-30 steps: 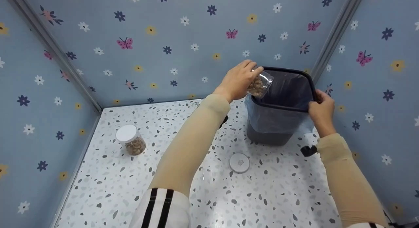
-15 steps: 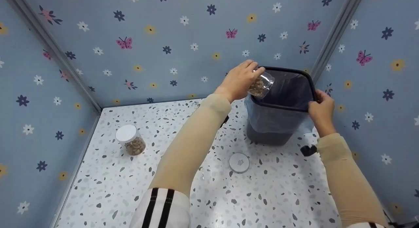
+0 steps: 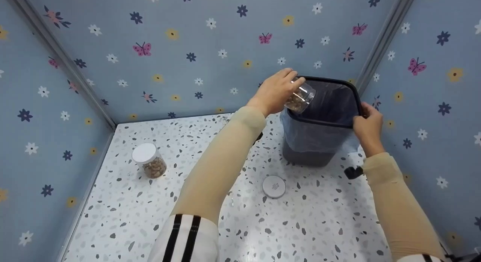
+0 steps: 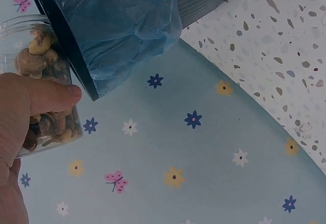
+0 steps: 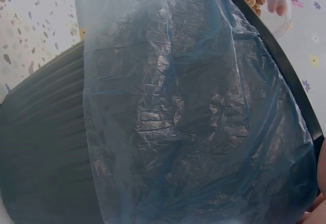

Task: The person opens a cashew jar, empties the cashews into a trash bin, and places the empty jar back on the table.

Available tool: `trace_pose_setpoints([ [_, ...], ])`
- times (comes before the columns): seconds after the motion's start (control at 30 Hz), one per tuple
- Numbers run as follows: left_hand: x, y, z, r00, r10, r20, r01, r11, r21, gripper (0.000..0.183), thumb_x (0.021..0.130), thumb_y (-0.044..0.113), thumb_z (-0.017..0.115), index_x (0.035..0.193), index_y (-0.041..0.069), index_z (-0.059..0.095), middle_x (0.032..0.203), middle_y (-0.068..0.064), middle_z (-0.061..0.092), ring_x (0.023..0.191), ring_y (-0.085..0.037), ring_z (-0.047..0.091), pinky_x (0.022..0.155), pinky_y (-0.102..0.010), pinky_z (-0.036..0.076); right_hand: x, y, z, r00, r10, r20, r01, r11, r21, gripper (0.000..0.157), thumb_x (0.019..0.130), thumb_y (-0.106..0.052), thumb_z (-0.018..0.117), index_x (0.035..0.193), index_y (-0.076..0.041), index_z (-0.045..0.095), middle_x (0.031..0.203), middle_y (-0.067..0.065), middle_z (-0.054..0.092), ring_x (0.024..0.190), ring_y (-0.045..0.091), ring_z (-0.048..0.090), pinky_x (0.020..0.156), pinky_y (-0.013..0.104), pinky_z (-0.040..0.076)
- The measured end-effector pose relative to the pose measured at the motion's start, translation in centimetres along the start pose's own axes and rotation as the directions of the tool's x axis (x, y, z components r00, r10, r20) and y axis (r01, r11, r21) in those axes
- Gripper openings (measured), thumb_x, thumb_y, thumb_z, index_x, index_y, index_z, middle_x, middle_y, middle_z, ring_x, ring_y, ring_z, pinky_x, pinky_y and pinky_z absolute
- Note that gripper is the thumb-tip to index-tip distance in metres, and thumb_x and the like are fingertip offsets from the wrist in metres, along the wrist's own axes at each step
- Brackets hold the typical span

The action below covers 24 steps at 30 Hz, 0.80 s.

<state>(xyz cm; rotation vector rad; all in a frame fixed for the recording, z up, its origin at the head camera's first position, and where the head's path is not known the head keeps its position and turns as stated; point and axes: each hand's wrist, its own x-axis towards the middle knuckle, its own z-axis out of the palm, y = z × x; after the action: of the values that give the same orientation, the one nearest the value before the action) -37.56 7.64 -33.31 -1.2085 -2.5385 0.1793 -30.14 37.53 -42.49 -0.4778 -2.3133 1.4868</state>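
Note:
My left hand [image 3: 276, 91] grips a clear jar [image 3: 303, 94] and holds it tilted over the left rim of a grey bin [image 3: 310, 156], its open mouth toward the inside. Lumpy brown and tan pieces [image 4: 48, 124] lie in the jar; my thumb crosses its side in the left wrist view. A blue bag [image 5: 193, 107] lines the bin and folds down over its outside. With my right hand [image 3: 369, 128] I hold the bin's black rim [image 3: 330, 123] at the right front corner; in the right wrist view only a bit of that hand shows.
A second jar [image 3: 154, 166] of similar pieces, with a white lid, stands at the left on the speckled surface. A loose white lid [image 3: 274, 187] lies flat in front of the bin. Flowered wall panels [image 3: 210, 47] enclose the back and both sides.
The left hand and jar have shifted very slightly right. The pieces fill less of the visible side of the jar than before. The right hand stays on the rim.

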Motion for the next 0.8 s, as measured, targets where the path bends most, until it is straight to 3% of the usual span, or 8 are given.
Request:
trace_pose_setpoints([
  [0.43, -0.03, -0.30, 0.16, 0.999, -0.009, -0.045, 0.006, 0.998, -0.060, 0.074, 0.092, -0.001, 0.074, 0.160, 0.013, 0.047, 0.158, -0.015, 0.053, 0.152, -0.031, 0.045, 0.132, -0.036, 0.035, 0.07, -0.12, 0.06, 1.000, 0.007, 0.005, -0.007, 1.000, -0.012, 0.065, 0.101, 0.002, 0.043, 0.166, -0.002, 0.041, 0.165, 0.019, 0.052, 0.149, 0.029, 0.050, 0.125, 0.036, 0.041],
  [0.8, -0.02, -0.36, 0.17, 1.000, -0.008, -0.026, 0.007, 0.998, -0.057, 0.073, 0.095, -0.003, 0.071, 0.162, 0.012, 0.046, 0.162, -0.017, 0.051, 0.155, -0.032, 0.043, 0.134, -0.037, 0.031, -0.02, -0.07, 0.06, 1.000, 0.001, -0.004, -0.001, 1.000, -0.024, 0.064, 0.101, 0.002, 0.043, 0.165, -0.002, 0.043, 0.163, 0.020, 0.054, 0.147, 0.030, 0.052, 0.122, 0.036, 0.043],
])
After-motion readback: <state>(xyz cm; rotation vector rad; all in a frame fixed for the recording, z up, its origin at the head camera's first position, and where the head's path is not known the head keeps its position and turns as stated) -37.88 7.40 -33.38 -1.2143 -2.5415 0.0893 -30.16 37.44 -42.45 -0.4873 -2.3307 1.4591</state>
